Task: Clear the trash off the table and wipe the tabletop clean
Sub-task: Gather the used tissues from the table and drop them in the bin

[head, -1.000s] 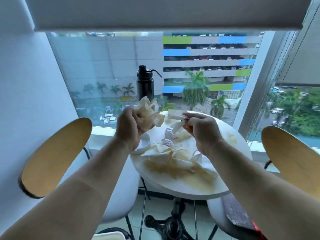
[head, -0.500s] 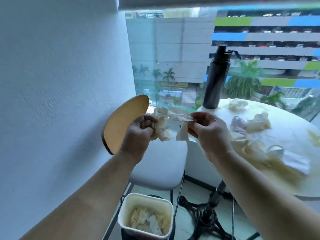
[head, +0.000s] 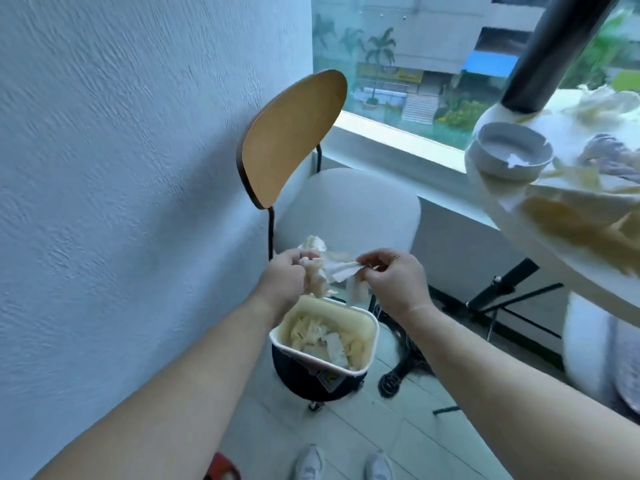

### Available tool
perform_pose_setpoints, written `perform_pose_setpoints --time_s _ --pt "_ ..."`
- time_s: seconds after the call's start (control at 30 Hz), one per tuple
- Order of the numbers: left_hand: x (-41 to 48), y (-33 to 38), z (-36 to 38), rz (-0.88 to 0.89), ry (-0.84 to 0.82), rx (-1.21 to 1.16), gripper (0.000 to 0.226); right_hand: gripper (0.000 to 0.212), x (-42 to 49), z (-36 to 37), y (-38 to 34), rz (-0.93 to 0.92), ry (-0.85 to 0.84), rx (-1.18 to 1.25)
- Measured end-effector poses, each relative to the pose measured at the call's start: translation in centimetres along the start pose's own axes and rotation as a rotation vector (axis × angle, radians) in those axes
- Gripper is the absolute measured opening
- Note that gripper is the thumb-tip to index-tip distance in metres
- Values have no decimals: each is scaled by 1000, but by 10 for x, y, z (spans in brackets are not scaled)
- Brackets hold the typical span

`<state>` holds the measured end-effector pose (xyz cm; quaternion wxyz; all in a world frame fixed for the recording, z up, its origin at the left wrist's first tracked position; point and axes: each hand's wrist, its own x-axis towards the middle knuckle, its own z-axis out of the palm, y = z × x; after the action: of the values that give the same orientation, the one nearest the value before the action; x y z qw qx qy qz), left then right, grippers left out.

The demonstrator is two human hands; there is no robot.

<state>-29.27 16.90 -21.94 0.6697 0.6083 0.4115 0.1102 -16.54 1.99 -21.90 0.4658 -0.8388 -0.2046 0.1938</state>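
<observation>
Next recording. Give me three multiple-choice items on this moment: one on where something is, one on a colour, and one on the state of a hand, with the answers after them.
1. Where does the bin stand?
A. On the table.
B. On the floor, below the left hand.
C. On a chair seat.

2. What colour is the chair backrest?
A. Black.
B. Red.
C. Tan wood.

3. What is the left hand doing?
A. Gripping crumpled tissue.
B. Hanging open and empty.
C. Pressing flat on the wall.

Answers:
1 B: its dark base sits on the floor tiles, with the hand above its rim.
2 C: the curved panel is a warm tan with a dark edge.
3 A: its fingers curl round a wad of tissue.
</observation>
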Motion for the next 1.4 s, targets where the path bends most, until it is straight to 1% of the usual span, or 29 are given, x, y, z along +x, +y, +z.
perform_pose_setpoints --time_s 0.07,0.2,0.27,0.33,0.4,0.47,0.53,0.6,0.73,0.9,1.1,1.2,1.4 --pt "3 -32 6 -31 35 84 43 12 1 11 25 16 -30 -92" --pt "17 -95 16 -103 175 334 29 11 0 34 72 66 -123 -250" --pt "22 -117 20 -158 221 392 24 13 -1 44 93 96 -173 -320" --pt "28 -136 23 -187 232 439 19 12 1 55 110 100 -228 -379" --pt "31 -149 22 -200 219 430 12 10 1 64 123 97 -273 -413" --pt "31 -159 20 -230 161 364 4 14 2 71 133 105 -304 -442" --pt "32 -168 17 -250 112 277 8 24 2 73 139 110 -322 -475" --pt "32 -173 11 -229 110 248 16 31 2 73 141 112 -313 -484" --pt "29 -164 3 -165 181 271 9 31 1 68 134 127 -280 -471" --pt "26 -138 -10 -87 213 280 17 28 -2 57 109 114 -214 -403" --pt "21 -80 -21 47 278 242 21 21 0 36 60 35 -103 -318" --pt "15 -44 -24 125 270 198 23 21 -1 19 26 16 -38 -242" --pt "19 22 -29 234 218 119 15 25 -4 -28 -43 -58 118 -170"
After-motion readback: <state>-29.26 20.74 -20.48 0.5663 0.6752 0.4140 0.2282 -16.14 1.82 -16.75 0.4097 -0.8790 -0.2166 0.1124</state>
